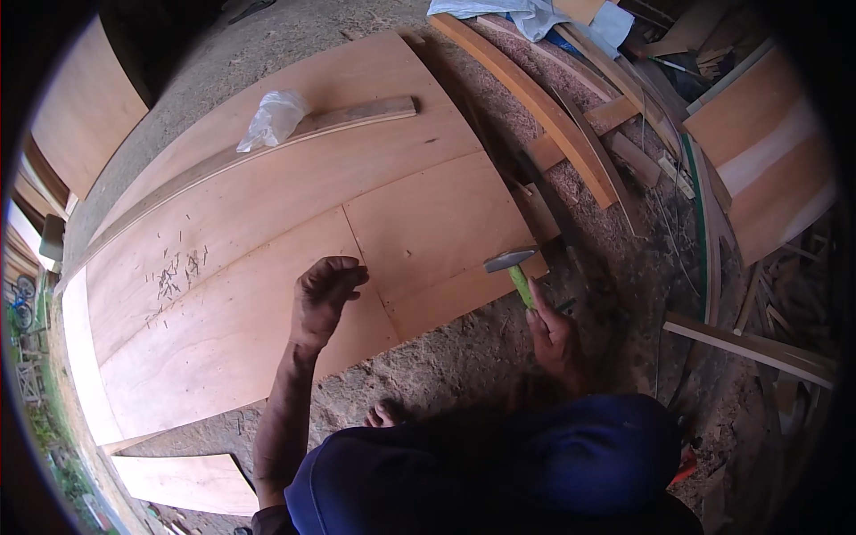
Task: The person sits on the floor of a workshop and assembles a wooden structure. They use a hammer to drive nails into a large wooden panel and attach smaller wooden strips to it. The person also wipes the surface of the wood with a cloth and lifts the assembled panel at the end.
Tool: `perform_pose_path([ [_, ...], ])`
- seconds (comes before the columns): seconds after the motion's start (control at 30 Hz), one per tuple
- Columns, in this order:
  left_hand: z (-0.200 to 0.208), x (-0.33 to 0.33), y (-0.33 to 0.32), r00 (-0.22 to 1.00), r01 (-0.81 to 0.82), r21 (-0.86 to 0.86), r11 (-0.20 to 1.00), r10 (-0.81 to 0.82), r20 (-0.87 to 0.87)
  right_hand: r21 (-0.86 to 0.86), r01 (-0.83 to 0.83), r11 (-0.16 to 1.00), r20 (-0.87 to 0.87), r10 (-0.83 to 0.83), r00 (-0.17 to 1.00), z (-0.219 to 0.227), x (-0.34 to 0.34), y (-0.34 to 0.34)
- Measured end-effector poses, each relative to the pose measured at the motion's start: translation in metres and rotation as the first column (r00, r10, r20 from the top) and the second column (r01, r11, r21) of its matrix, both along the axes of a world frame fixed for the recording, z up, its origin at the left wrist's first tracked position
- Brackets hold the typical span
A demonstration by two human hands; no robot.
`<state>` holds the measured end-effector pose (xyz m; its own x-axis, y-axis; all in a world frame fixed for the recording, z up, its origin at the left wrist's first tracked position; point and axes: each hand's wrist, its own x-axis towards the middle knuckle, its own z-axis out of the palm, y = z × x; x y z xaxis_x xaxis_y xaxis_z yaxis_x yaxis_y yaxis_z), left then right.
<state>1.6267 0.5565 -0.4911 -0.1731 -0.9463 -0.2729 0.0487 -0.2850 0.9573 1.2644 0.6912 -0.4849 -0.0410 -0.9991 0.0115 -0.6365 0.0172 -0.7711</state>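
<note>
My right hand (pixel 555 337) grips a hammer (pixel 520 278) with a grey metal head and a bright green handle, its head above the near right edge of a large plywood panel (pixel 294 223). Over the panel's near half hovers my left hand (pixel 327 299), fingers curled in a pinch. Whatever sits between those fingertips, if anything, is too small to make out. A scatter of nails (pixel 178 272) lies on the panel's left part. Thin seams run across the wood, one of them just right of my left hand.
A long wooden strip (pixel 357 114) lies across the panel, with a crumpled clear plastic bag (pixel 275 119) on it. Curved boards (pixel 535 107) and shavings cover the ground at right. A loose plywood piece (pixel 187 482) lies at the near left; my bare foot (pixel 385 414) is close to the panel.
</note>
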Motion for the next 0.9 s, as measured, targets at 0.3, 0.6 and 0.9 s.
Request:
perform_pose_path([
  [0.3,-0.027,-0.128,0.015,0.762,0.378,-0.499,0.780,0.045,0.647,0.092,0.060,0.994,0.173,-0.075,0.982,0.012,-0.007,0.005],
  [0.6,-0.043,-0.155,0.022,0.704,0.340,-0.550,0.762,0.182,0.687,0.045,0.035,0.998,0.176,-0.042,0.984,0.014,-0.013,0.004],
  [0.9,-0.036,-0.160,0.024,0.671,0.345,-0.536,0.771,0.197,0.715,-0.060,-0.133,0.989,-0.177,0.121,0.977,0.031,-0.005,-0.013],
])
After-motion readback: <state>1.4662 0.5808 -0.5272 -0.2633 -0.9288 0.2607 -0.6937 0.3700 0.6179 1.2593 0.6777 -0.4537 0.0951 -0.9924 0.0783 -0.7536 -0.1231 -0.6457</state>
